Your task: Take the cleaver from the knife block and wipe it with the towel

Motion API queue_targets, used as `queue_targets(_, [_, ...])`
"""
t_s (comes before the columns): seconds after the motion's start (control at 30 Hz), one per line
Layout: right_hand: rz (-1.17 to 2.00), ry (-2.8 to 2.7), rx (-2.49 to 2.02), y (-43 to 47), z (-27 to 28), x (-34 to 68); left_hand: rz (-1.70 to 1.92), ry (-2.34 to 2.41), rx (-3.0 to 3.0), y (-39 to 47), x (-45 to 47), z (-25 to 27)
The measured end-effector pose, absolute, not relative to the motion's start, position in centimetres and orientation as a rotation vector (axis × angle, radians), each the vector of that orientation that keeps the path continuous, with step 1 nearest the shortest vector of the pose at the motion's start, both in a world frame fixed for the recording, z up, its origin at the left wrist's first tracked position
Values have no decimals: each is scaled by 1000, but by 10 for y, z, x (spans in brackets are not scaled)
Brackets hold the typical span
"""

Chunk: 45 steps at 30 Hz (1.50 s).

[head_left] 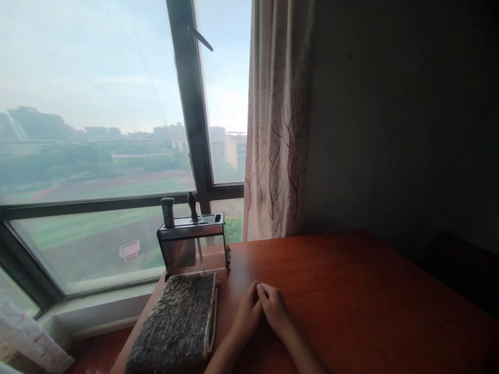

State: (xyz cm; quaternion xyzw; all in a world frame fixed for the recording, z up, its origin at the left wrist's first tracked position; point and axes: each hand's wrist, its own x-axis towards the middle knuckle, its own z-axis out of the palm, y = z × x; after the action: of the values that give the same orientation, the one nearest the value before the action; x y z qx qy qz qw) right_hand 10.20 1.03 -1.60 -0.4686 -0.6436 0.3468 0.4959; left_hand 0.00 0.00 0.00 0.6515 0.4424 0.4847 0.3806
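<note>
Your left hand (246, 316) and right hand (275, 307) rest together on the tabletop (351, 291), fingertips touching, loosely curled and holding nothing. The nearest thing to them is the folded grey cloth (177, 322), which lies just beside your left hand on the tabletop's left part, not touching it as far as the view shows. Its long axis runs from the near edge away towards the window (97, 130), leaning a little to the right, with the folded edges showing along the side that faces your hands. If you handle it, take it from that open side and keep it flat so the layers stay stacked. Beyond its far end stands a metal knife block (193, 244), close to the cloth, with two dark handles sticking upright out of the top.
</note>
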Motion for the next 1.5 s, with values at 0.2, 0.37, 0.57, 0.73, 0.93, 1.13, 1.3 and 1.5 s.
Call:
queue_targets(0.2, [841,-1563,-1135,10,-15,102,1215,1126,1690,-2,0,3])
queue_targets(0.37, [841,-1568,-1138,11,-17,102,1224,1142,1681,-1,-1,-1])
queue_targets(0.57, [836,-1572,-1142,12,-19,102,1235,1147,1665,0,0,-4])
queue_targets(0.73, [839,-1569,-1138,11,-20,102,1222,1157,1683,-1,-1,-3])
queue_targets(0.93, [832,-1566,-1135,11,-19,102,1219,1148,1679,-1,-2,-3])
queue_targets(1.13, [825,-1562,-1143,11,-17,102,1227,1153,1664,-2,-1,-1])
queue_targets(1.3, [832,-1563,-1146,11,-16,102,1221,1141,1684,0,-1,-2])
queue_targets(1.5, [829,-1565,-1143,11,-17,102,1221,1157,1689,1,-1,-5])
